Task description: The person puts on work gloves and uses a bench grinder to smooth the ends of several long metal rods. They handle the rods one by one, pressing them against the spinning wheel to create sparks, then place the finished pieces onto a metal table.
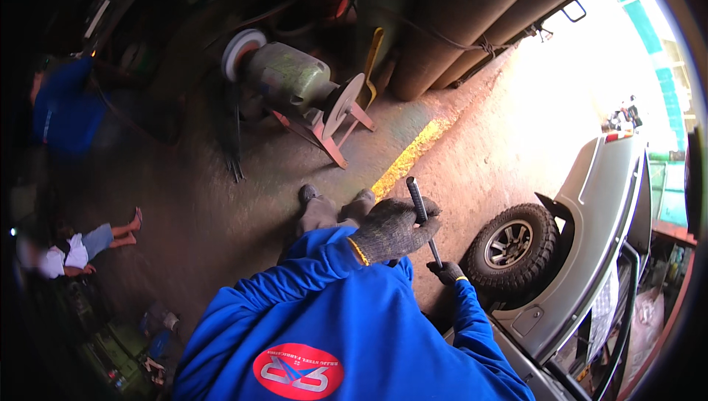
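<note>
My left hand (394,230), in a dark grey knit glove with a yellow cuff edge, is closed round a slim metal rod (436,252) whose upper end is thicker, dark and ribbed. That end sticks up past my fingers. At the rod's lower end is my right hand (447,273), gloved the same way and smaller in view, with its fingers closed on it. The exact kind of tool cannot be made out. Both hands are in front of my blue sleeves and shirt, just left of the vehicle's wheel (509,245).
A silver vehicle (590,209) stands close on my right. Ahead is a green motor grinder (289,73) with two discs on a red stand. Large cylinders (464,25) stand behind it. A yellow line (413,156) crosses the floor. People (70,110) are at left.
</note>
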`<state>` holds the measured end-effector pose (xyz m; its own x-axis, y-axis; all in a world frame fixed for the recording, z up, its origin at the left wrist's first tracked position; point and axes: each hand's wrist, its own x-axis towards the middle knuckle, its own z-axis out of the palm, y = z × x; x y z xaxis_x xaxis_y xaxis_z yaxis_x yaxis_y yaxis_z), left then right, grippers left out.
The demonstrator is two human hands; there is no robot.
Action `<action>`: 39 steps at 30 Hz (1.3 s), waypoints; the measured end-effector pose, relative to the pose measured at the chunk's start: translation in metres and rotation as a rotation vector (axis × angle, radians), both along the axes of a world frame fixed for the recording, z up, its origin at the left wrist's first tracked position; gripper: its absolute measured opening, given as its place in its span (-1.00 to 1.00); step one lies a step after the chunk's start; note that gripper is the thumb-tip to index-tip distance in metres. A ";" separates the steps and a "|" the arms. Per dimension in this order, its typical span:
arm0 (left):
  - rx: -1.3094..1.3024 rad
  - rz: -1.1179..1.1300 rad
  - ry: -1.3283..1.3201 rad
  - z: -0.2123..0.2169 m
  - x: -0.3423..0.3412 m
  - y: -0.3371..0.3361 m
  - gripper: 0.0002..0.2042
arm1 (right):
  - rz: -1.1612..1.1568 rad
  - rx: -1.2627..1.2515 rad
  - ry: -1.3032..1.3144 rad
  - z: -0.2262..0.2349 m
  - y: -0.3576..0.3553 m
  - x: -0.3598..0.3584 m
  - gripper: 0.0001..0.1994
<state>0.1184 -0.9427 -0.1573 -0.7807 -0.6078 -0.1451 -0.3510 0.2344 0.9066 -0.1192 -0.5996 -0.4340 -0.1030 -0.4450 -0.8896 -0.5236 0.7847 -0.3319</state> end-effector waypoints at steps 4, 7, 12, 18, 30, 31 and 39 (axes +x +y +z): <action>0.162 0.034 0.102 -0.007 0.026 -0.004 -0.71 | 0.059 0.048 -0.117 -0.003 -0.014 -0.003 -0.63; 0.417 0.153 0.226 0.012 0.076 -0.018 -0.82 | 0.162 -0.065 -0.133 0.026 -0.036 0.003 -0.63; 0.194 0.795 0.391 0.024 0.210 -0.060 -0.77 | 0.242 -0.129 -0.015 0.104 -0.055 0.019 -0.57; 0.394 1.433 0.485 -0.054 0.403 -0.119 -0.66 | 0.168 -0.244 -0.093 0.187 -0.135 0.102 -0.66; 0.094 0.571 -0.908 -0.361 0.668 0.250 -0.69 | 0.423 -0.248 -0.230 0.079 -0.284 0.455 -0.74; 0.013 0.370 -0.861 -0.353 0.686 0.295 -0.72 | 0.171 -0.067 -0.347 0.058 -0.294 0.475 -0.72; 1.181 1.848 0.347 -0.282 0.691 0.383 -0.61 | 1.348 -0.571 -0.415 -0.022 -0.476 0.630 -0.77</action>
<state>0.8091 -0.5597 -0.4392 0.3184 -0.2466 -0.9153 0.6854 -0.6071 0.4020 0.5110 -1.0756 -0.4559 0.8550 -0.2836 -0.4343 -0.5187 -0.4680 -0.7155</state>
